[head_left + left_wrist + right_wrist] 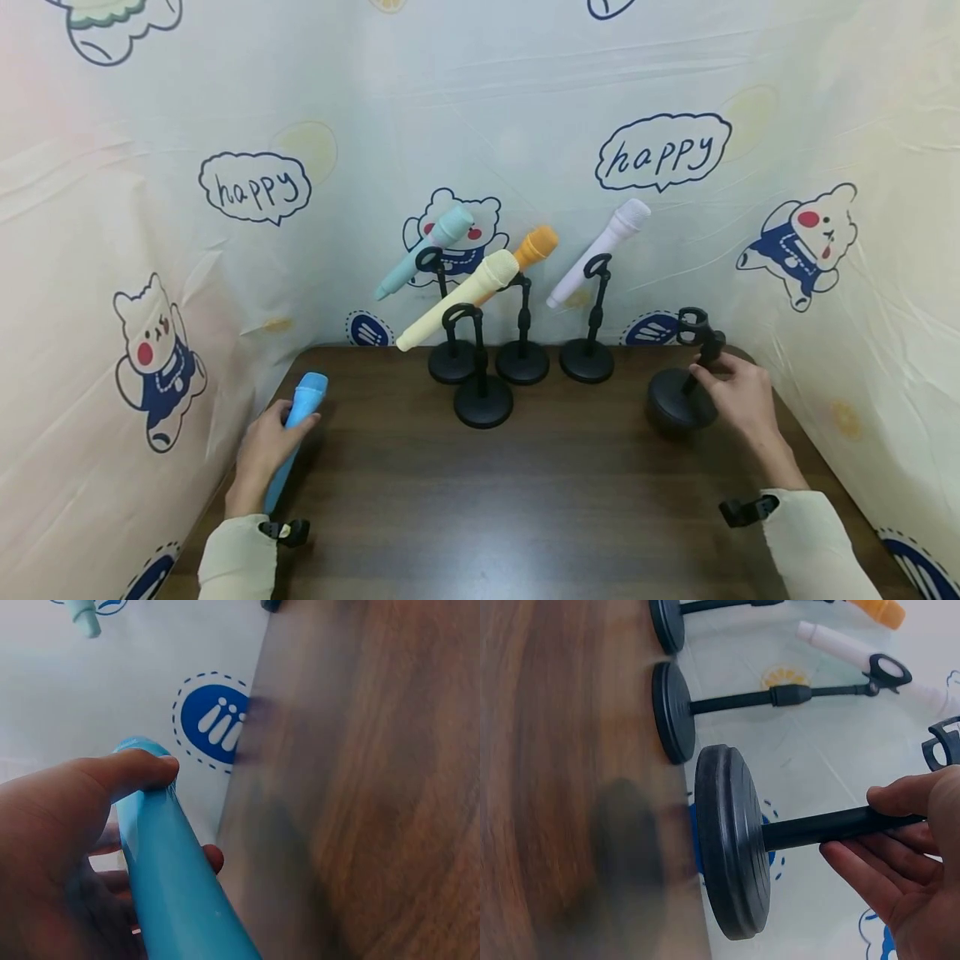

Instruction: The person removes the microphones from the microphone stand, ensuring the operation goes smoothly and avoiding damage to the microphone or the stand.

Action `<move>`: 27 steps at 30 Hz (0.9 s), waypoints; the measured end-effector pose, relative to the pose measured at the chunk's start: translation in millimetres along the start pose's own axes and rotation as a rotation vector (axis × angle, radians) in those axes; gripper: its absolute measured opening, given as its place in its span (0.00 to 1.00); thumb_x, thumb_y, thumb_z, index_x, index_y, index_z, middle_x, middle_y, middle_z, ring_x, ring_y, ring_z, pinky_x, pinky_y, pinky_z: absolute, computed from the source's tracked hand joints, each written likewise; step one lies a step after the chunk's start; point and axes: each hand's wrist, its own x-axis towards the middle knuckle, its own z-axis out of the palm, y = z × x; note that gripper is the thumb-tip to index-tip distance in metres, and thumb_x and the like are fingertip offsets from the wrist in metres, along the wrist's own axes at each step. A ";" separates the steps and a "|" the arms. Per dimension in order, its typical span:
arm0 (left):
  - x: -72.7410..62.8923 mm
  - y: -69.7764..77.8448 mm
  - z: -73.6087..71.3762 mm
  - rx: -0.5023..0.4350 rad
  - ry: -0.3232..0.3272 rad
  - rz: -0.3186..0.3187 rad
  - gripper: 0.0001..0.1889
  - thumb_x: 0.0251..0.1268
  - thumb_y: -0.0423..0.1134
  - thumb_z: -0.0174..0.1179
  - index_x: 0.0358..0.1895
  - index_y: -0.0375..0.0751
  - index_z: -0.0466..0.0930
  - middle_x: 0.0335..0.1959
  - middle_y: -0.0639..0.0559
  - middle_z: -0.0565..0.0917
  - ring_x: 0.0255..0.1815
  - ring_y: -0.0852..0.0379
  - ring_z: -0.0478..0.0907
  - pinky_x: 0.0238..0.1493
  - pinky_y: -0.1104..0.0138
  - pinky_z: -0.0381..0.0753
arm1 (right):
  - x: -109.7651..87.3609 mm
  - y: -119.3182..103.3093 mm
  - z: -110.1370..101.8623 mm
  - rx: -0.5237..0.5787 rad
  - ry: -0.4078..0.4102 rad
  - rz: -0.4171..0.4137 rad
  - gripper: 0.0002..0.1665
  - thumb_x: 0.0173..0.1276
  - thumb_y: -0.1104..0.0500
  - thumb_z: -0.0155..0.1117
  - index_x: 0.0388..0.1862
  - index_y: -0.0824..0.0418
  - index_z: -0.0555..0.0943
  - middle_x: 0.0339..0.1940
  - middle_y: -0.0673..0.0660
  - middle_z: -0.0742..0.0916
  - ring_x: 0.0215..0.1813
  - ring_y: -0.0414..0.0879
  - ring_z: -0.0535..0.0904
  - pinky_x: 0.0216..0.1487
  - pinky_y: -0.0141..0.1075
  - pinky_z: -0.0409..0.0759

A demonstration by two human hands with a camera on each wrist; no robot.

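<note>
On the left side of the table, my left hand (pixel 262 450) grips a blue microphone (pixel 306 402) by its body, head pointing away. The left wrist view shows the thumb lying across the blue microphone (pixel 176 862), with fingers curled beneath it. Over at the right, my right hand (pixel 742 396) holds a black microphone stand (pixel 678 400) by its pole. Its clip at the top bears no microphone. In the right wrist view the stand's round base (pixel 735 847) hangs clear of the tabletop, and thumb and fingers wrap the pole.
Along the back stand several black stands carrying a teal microphone (pixel 423 254), an orange microphone (pixel 537 244) and a lilac microphone (pixel 600 250). A cream microphone (pixel 459 302) on its stand is nearer, overlapping the orange one. Printed cloth (pixel 465 108) surrounds the brown table (pixel 480 500).
</note>
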 end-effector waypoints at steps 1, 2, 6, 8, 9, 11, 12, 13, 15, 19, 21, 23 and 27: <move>-0.3 -0.8 0.0 0.012 0.000 -0.012 0.46 0.76 0.65 0.58 0.76 0.25 0.63 0.70 0.19 0.72 0.60 0.26 0.77 0.54 0.34 0.79 | 1.6 1.7 -1.2 0.001 -0.009 0.011 0.20 0.79 0.52 0.66 0.53 0.69 0.88 0.52 0.74 0.90 0.55 0.73 0.86 0.56 0.67 0.81; -0.6 -1.7 0.1 0.020 0.001 -0.023 0.46 0.76 0.65 0.58 0.76 0.25 0.63 0.70 0.19 0.72 0.60 0.26 0.77 0.54 0.34 0.79 | 3.3 3.7 -2.2 0.004 -0.018 0.023 0.21 0.80 0.52 0.65 0.54 0.69 0.87 0.53 0.75 0.90 0.57 0.73 0.85 0.57 0.68 0.81; -1.6 -5.8 0.6 0.042 -0.002 -0.044 0.45 0.75 0.64 0.59 0.75 0.25 0.64 0.69 0.19 0.72 0.56 0.27 0.78 0.49 0.36 0.80 | 10.0 11.4 -4.9 -0.017 -0.031 0.055 0.23 0.81 0.49 0.63 0.56 0.69 0.87 0.54 0.76 0.89 0.58 0.73 0.83 0.56 0.65 0.80; -1.8 -8.4 0.2 0.056 -0.002 -0.042 0.44 0.75 0.62 0.60 0.74 0.25 0.65 0.68 0.19 0.74 0.53 0.29 0.80 0.45 0.38 0.81 | 13.1 15.4 -5.9 -0.039 -0.023 0.054 0.23 0.81 0.50 0.63 0.55 0.69 0.87 0.53 0.75 0.89 0.57 0.73 0.84 0.53 0.59 0.80; -1.6 -10.1 -0.1 0.062 -0.004 -0.041 0.43 0.75 0.62 0.60 0.74 0.25 0.65 0.67 0.19 0.74 0.51 0.29 0.81 0.43 0.39 0.81 | 14.5 17.4 -6.5 -0.051 -0.018 0.051 0.22 0.80 0.50 0.64 0.54 0.69 0.87 0.52 0.75 0.90 0.56 0.72 0.85 0.51 0.56 0.80; -1.2 -13.2 -1.2 0.071 -0.012 -0.041 0.43 0.75 0.61 0.61 0.74 0.25 0.65 0.66 0.19 0.75 0.49 0.30 0.82 0.40 0.41 0.81 | 17.3 21.7 -7.8 -0.069 -0.007 0.041 0.20 0.79 0.52 0.64 0.53 0.69 0.88 0.50 0.74 0.90 0.55 0.72 0.86 0.49 0.48 0.79; -0.7 -14.8 -1.8 0.077 -0.016 -0.042 0.43 0.75 0.61 0.61 0.74 0.25 0.65 0.65 0.19 0.75 0.48 0.30 0.82 0.40 0.42 0.81 | 18.6 23.7 -8.6 -0.076 -0.005 0.040 0.20 0.79 0.53 0.65 0.52 0.69 0.88 0.50 0.74 0.91 0.55 0.72 0.86 0.48 0.45 0.78; -0.2 -16.7 -2.2 0.080 -0.022 -0.042 0.43 0.75 0.61 0.61 0.74 0.25 0.65 0.65 0.19 0.76 0.47 0.30 0.82 0.39 0.42 0.81 | 19.8 25.8 -9.4 -0.077 -0.004 0.042 0.19 0.79 0.53 0.65 0.52 0.69 0.88 0.49 0.74 0.91 0.55 0.71 0.86 0.46 0.42 0.76; 1.1 -20.4 -3.0 0.087 -0.031 -0.047 0.44 0.75 0.61 0.61 0.74 0.25 0.64 0.65 0.18 0.75 0.48 0.29 0.82 0.39 0.42 0.81 | 22.3 29.7 -10.9 -0.076 -0.005 0.048 0.19 0.78 0.54 0.65 0.51 0.70 0.88 0.48 0.74 0.91 0.54 0.71 0.86 0.44 0.38 0.74; 2.7 -27.5 -4.9 0.111 -0.040 -0.061 0.45 0.74 0.62 0.60 0.75 0.25 0.63 0.64 0.18 0.75 0.49 0.27 0.81 0.40 0.39 0.80 | 27.0 36.8 -13.0 -0.088 0.014 0.056 0.18 0.77 0.55 0.66 0.49 0.70 0.89 0.44 0.73 0.92 0.50 0.68 0.86 0.40 0.33 0.70; 3.1 -30.4 -5.6 0.121 -0.045 -0.066 0.45 0.74 0.63 0.60 0.75 0.25 0.63 0.64 0.17 0.75 0.49 0.26 0.81 0.40 0.39 0.80 | 29.1 40.2 -13.7 -0.100 0.019 0.062 0.18 0.76 0.54 0.67 0.49 0.70 0.89 0.43 0.72 0.92 0.49 0.67 0.86 0.38 0.32 0.69; 3.4 -32.3 -5.9 0.126 -0.054 -0.071 0.45 0.74 0.62 0.60 0.75 0.25 0.63 0.64 0.17 0.75 0.49 0.26 0.81 0.41 0.38 0.80 | 31.5 43.5 -14.2 -0.109 0.018 0.071 0.19 0.76 0.54 0.67 0.49 0.70 0.89 0.44 0.72 0.92 0.49 0.67 0.86 0.39 0.33 0.68; 3.8 -34.8 -4.0 0.128 -0.088 -0.086 0.45 0.73 0.62 0.61 0.75 0.24 0.63 0.65 0.16 0.73 0.53 0.22 0.79 0.43 0.36 0.79 | 38.0 48.7 -15.2 -0.120 0.008 0.099 0.21 0.76 0.53 0.66 0.51 0.71 0.88 0.47 0.74 0.91 0.53 0.70 0.85 0.42 0.38 0.71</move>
